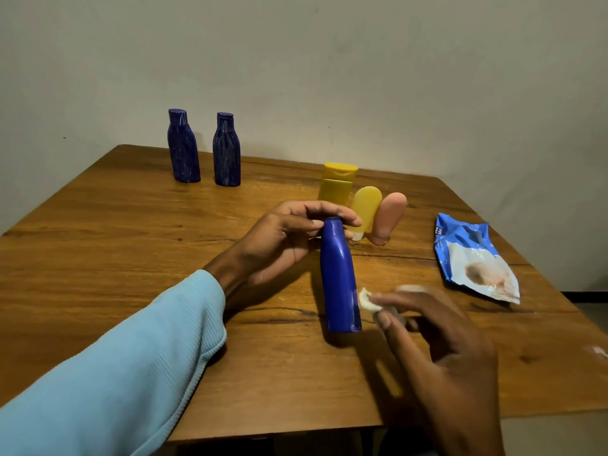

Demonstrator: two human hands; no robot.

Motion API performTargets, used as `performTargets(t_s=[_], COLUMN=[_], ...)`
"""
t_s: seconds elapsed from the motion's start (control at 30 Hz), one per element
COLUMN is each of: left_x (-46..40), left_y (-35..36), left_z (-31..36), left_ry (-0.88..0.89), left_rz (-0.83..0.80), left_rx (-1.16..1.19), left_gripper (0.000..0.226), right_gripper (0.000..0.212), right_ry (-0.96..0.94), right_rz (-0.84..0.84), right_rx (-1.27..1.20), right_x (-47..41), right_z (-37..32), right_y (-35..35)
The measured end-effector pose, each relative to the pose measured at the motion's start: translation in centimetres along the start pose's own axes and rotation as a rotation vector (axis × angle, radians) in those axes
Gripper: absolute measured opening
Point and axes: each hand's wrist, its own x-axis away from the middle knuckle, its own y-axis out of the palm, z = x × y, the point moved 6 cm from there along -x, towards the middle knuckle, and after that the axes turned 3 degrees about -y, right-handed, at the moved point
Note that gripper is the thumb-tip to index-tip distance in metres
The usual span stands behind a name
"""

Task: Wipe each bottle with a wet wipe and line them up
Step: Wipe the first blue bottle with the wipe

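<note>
**Blue bottle held upright, wipe at its base**

The left hand pinches the cap of the blue bottle standing mid-table. The right hand pinches a wadded wet wipe beside its lower side. The wipes packet lies right; its contents are hidden.

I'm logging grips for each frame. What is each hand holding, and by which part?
The left hand holds the upright blue bottle by its cap. The right hand pinches a crumpled wet wipe in its fingertips.

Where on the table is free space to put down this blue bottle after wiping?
Bare wood lies right of the two dark blue bottles, along the far edge, and left of the left hand. Crowded: around the yellow bottle and tubes.
</note>
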Motion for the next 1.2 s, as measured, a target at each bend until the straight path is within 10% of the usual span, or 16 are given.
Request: performTargets(t_s=[0.57, 0.8, 1.2], left_x=[0.2, 0.2, 0.5], left_y=[0.3, 0.6, 0.2], left_z=[0.4, 0.5, 0.2], left_ry=[0.012, 0.036, 0.031], left_rz=[0.076, 0.116, 0.183], left_rx=[0.241, 0.309, 0.226], left_gripper=[0.04, 0.041, 0.041], right_gripper=[0.026, 0.02, 0.032], right_ry=[-0.21, -0.115, -0.181], right_rz=[-0.28, -0.077, -0.226], right_rx=[0.122, 0.048, 0.196], right_x=[1.9, -0.4, -1.5], right_z=[-1.8, -1.4, -1.6], right_y=[5.2, 2.0, 5.7])
